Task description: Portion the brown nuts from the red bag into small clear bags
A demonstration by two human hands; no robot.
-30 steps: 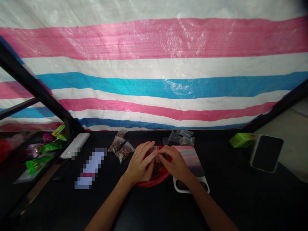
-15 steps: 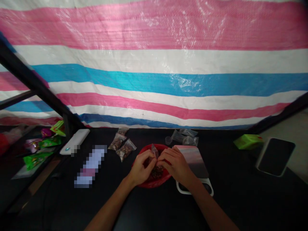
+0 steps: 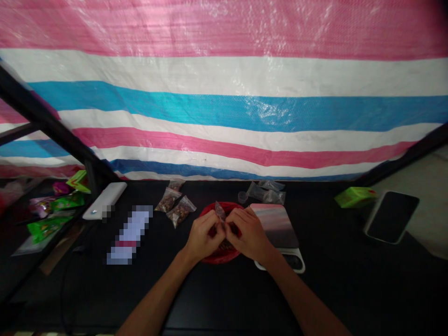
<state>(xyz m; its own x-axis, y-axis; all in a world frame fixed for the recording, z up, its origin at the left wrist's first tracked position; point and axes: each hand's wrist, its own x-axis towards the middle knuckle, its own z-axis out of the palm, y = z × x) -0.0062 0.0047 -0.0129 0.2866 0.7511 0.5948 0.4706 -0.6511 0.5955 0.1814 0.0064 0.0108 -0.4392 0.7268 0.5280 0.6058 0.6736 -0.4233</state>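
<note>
Over a red basket [image 3: 224, 257] holding small brown pieces, my left hand [image 3: 205, 235] and my right hand [image 3: 248, 231] meet fingertip to fingertip. Both pinch a small clear plastic bag [image 3: 220, 211], whose upper corner pokes up between the fingers; the fingers hide most of it. Just right of the basket lies a kitchen scale [image 3: 276, 228] with a shiny top plate, partly behind my right hand. Several filled zip bags [image 3: 181, 211] of brown pieces rest to the left, beyond my left hand.
Clear plastic bags [image 3: 268, 191] and a small clear cup [image 3: 242, 197] lie behind the scale. A phone [image 3: 392, 217] and a green box [image 3: 355, 197] stand at the right. A white device [image 3: 105, 201] and green packets [image 3: 52, 227] are leftward. Striped sheeting [image 3: 224, 112] hangs behind.
The camera view has tipped down slightly, so the table things sit higher in the picture. My hands have drawn closer together, still pinching the plastic bag over the basket.
</note>
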